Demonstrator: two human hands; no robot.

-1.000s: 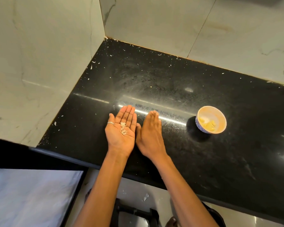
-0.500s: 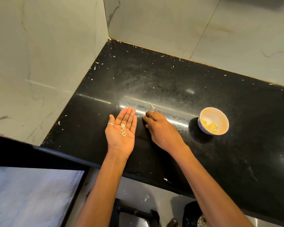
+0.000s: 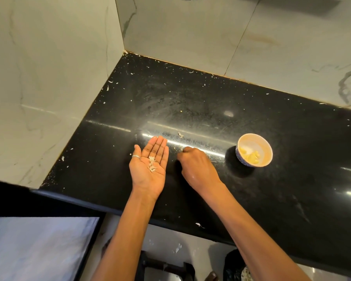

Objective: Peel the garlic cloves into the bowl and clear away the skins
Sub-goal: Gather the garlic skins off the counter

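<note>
L hand: palm up, fingers straight, over counter nr front edge, small heap of garlic skins on palm, ring on thumb. R hand: just beside it, knuckles up, fingers curled down to the surface by loose skin scraps; can't tell if it pinches any. Bowl w/ peeled cloves: upright, mid-surface betw. front & back edges, apart from R hand; stray flecks twd back-left corner.
</note>
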